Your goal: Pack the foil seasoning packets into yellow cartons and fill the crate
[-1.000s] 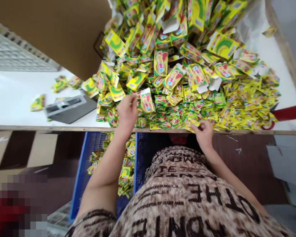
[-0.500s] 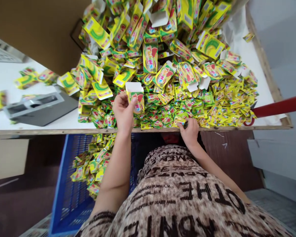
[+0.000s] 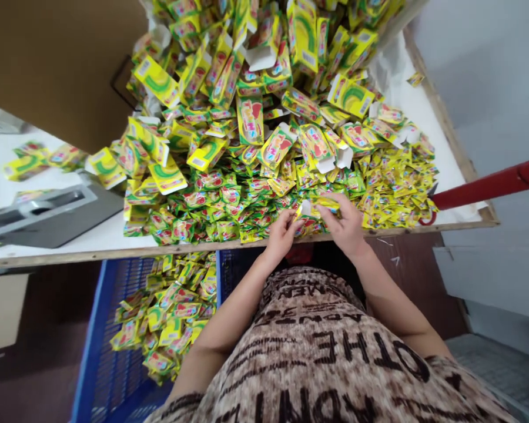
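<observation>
My left hand (image 3: pixel 283 236) is closed around a small yellow-green candy box (image 3: pixel 305 207), its white flap showing toward my right hand. Close beside it, my right hand (image 3: pixel 346 226) pinches a yellow candy sachet (image 3: pixel 330 203) at the box's open end. Fingers partly cover both, so I cannot tell how far the sachet is inside. Both hands are just above the table's front edge. Behind them lies a heap of green and red sachets (image 3: pixel 220 194), with yellow sachets (image 3: pixel 390 191) to the right and a pile of open-ended candy boxes (image 3: pixel 250 120) farther back.
A grey tape dispenser (image 3: pixel 57 214) stands at the left, near a large brown carton (image 3: pixel 66 64). Red-handled scissors (image 3: pixel 427 218) and a red bar (image 3: pixel 489 185) are at the right. Below the table, a blue crate (image 3: pixel 92 329) holds filled-looking boxes (image 3: pixel 171 317).
My left hand has brought the box down and right, toward my right hand. My right hand has lifted slightly with the sachet to meet it. The view has shifted slightly.
</observation>
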`<state>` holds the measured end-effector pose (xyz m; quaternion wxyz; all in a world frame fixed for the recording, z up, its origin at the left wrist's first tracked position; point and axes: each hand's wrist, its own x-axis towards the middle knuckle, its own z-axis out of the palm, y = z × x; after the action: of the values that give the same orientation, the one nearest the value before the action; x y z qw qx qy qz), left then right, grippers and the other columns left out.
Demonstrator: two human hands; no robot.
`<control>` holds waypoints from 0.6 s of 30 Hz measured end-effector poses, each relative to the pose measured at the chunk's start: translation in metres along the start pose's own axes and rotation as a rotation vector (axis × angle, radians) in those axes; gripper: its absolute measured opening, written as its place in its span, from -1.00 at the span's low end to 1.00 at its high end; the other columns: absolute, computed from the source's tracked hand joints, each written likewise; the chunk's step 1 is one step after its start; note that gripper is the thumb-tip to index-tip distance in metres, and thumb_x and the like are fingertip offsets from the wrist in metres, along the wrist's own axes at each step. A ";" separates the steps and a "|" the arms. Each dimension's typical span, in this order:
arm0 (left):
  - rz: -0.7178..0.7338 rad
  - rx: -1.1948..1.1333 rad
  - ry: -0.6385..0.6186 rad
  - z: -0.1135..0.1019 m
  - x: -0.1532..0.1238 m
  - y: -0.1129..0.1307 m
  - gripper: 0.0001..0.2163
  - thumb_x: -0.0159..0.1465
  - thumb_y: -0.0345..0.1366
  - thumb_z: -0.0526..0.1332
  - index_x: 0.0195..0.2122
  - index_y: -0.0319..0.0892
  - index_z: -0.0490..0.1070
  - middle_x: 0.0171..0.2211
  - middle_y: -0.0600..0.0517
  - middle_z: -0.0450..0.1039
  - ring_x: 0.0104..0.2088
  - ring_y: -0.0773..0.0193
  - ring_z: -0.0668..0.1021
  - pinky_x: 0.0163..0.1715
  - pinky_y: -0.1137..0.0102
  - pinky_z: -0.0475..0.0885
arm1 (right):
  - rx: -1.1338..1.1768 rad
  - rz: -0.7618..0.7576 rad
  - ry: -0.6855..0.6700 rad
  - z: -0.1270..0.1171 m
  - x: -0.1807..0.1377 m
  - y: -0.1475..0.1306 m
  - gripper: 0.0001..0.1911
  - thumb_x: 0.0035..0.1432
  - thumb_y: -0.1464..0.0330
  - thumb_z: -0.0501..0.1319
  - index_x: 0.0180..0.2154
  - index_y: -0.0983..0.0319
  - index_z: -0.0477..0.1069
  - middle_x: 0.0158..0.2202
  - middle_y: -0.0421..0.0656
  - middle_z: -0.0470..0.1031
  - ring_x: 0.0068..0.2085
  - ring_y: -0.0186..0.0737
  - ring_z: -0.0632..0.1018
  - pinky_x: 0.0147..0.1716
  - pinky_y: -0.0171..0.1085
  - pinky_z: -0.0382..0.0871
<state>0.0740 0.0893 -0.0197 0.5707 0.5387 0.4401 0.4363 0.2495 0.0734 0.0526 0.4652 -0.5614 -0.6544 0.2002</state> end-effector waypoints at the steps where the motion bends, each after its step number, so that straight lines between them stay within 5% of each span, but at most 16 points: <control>1: 0.002 0.002 0.008 0.001 0.000 0.000 -0.76 0.24 -0.14 0.24 -0.17 -0.17 0.35 -0.32 0.04 0.45 -0.29 0.29 0.49 -0.22 0.42 0.37 | -0.036 -0.057 -0.048 0.003 0.002 0.000 -0.78 0.27 0.28 0.17 -0.05 0.13 0.44 -0.11 -0.10 0.53 -0.06 -0.12 0.51 0.01 -0.11 0.37; 13: -0.012 0.012 0.062 0.007 -0.009 0.006 -0.69 0.20 -0.06 0.28 -0.17 -0.18 0.41 -0.34 0.04 0.44 -0.29 0.25 0.46 -0.17 0.37 0.37 | -0.380 -0.284 -0.637 -0.012 0.032 -0.014 -0.78 0.26 0.39 0.06 -0.14 0.19 0.46 -0.21 -0.01 0.50 -0.13 0.00 0.49 -0.06 -0.02 0.35; 16: 0.003 -0.021 -0.021 0.013 -0.012 0.009 -0.66 0.11 -0.03 0.36 -0.29 -0.21 0.49 -0.32 0.01 0.48 -0.24 0.21 0.48 -0.11 0.35 0.38 | -0.324 -0.276 -0.681 -0.011 0.029 -0.007 -0.80 0.19 0.30 0.10 -0.23 0.11 0.49 -0.28 0.01 0.55 -0.27 0.05 0.54 -0.28 0.01 0.39; 18: 0.009 -0.058 -0.150 0.014 -0.008 0.004 -0.65 0.07 -0.02 0.38 -0.32 -0.23 0.51 -0.34 0.00 0.49 -0.27 0.20 0.50 -0.15 0.35 0.40 | -0.169 -0.244 -0.586 -0.004 0.030 0.001 -0.86 0.09 0.18 0.20 -0.31 -0.03 0.51 -0.33 0.01 0.57 -0.34 0.09 0.54 -0.36 0.07 0.36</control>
<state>0.0855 0.0780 -0.0148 0.6157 0.5550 0.3808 0.4098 0.2549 0.1005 0.0653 0.2295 -0.4342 -0.8371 0.2409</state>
